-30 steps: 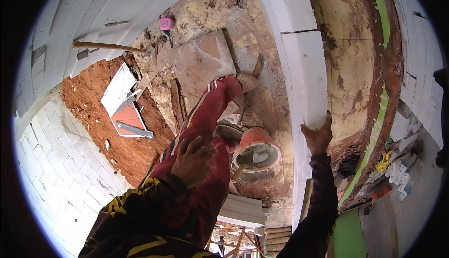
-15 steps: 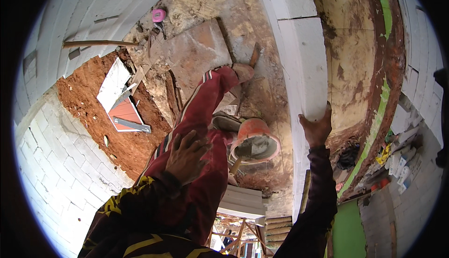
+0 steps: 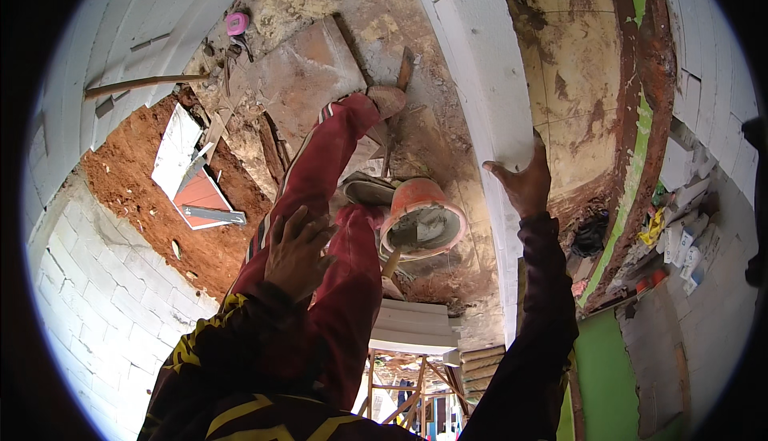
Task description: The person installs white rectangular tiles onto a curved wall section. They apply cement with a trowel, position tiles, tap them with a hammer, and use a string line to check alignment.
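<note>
My left hand [image 3: 299, 255] lies on the thigh of my red striped trousers [image 3: 340, 141], fingers apart, holding nothing. On the top edge of a low wall of white blocks [image 3: 480, 57] rests my right hand [image 3: 524, 181]. Its thumb stretches out to the left and its fingers point forward along the wall's right side. Between my legs and this wall stands an orange bucket [image 3: 422, 217] with grey mortar inside, tilted toward me in the view. A wooden handle [image 3: 391, 263] shows beside the bucket, its other end hidden.
A pink tape measure [image 3: 237, 23] lies at the far left near a grey slab [image 3: 308, 61]. Red soil [image 3: 128, 193] with a broken white and orange panel [image 3: 204, 193] is on the left. White block walls [image 3: 88, 281] surround the space. White blocks [image 3: 412, 325] are stacked nearby.
The view has shifted, so most things sit further left and slightly higher. My right hand stays on the wall, its thumb now more spread. My left hand remains on the thigh.
</note>
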`<state>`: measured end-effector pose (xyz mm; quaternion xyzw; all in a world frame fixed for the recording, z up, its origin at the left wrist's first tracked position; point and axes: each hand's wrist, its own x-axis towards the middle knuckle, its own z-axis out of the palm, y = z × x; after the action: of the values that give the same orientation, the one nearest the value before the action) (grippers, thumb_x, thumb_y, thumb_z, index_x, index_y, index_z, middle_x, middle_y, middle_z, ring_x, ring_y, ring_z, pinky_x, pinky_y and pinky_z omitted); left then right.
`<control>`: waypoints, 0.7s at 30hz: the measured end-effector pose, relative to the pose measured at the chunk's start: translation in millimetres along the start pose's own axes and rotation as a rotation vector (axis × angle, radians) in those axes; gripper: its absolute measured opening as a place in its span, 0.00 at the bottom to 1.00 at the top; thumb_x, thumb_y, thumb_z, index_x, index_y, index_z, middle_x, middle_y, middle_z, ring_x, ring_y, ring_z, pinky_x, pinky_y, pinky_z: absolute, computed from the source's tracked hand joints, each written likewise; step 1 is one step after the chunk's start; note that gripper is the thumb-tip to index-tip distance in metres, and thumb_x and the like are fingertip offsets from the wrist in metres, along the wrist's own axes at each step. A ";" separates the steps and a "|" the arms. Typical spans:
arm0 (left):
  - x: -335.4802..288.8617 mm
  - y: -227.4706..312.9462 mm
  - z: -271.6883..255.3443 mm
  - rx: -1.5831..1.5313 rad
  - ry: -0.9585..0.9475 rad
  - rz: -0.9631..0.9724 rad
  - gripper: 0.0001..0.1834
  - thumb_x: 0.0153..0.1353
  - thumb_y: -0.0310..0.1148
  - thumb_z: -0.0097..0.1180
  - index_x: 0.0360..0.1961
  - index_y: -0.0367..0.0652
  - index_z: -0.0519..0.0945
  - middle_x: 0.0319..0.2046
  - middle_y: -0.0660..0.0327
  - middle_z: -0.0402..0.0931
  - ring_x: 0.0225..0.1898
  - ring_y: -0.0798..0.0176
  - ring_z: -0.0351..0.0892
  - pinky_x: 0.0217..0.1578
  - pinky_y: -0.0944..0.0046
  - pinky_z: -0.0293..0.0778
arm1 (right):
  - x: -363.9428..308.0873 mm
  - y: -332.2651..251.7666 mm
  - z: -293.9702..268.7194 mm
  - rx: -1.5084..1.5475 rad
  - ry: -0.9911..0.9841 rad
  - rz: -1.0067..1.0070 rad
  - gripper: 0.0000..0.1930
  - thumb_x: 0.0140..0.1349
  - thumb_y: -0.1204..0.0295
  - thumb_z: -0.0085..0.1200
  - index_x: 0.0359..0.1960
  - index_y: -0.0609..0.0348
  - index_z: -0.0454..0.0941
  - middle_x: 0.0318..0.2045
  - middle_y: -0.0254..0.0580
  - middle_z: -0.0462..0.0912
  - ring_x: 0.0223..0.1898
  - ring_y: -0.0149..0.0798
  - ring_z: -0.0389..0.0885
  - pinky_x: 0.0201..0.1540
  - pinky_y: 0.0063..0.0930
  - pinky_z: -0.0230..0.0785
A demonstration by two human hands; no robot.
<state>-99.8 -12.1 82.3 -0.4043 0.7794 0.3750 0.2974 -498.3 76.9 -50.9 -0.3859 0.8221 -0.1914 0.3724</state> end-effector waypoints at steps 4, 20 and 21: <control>-4.4 0.1 9.8 0.026 -0.016 -0.012 0.29 0.56 0.42 0.66 0.60 0.55 0.77 0.64 0.66 0.69 0.73 0.50 0.53 0.72 0.36 0.45 | -5.9 17.2 -14.3 0.101 -0.069 -0.011 0.51 0.48 0.55 0.77 0.68 0.67 0.60 0.59 0.59 0.75 0.60 0.49 0.76 0.63 0.39 0.69; -103.7 -77.0 -33.2 -1.216 0.648 -0.368 0.24 0.68 0.49 0.59 0.40 0.32 0.85 0.37 0.53 0.86 0.41 0.63 0.85 0.46 0.59 0.78 | -309.5 20.2 15.5 -0.077 0.417 0.009 0.27 0.63 0.60 0.65 0.56 0.67 0.75 0.54 0.55 0.78 0.51 0.53 0.81 0.47 0.41 0.80; -123.8 -94.8 -75.0 -1.109 0.840 -0.435 0.28 0.66 0.54 0.60 0.30 0.32 0.85 0.27 0.55 0.85 0.32 0.63 0.85 0.39 0.58 0.80 | -338.7 17.9 26.7 -0.167 0.407 -0.150 0.23 0.64 0.64 0.65 0.56 0.64 0.76 0.44 0.48 0.83 0.40 0.43 0.83 0.37 0.35 0.78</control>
<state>30.5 -60.6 185.3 -0.7512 0.4250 0.4604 -0.2076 -343.0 350.6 78.2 -0.4288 0.8623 -0.2235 0.1504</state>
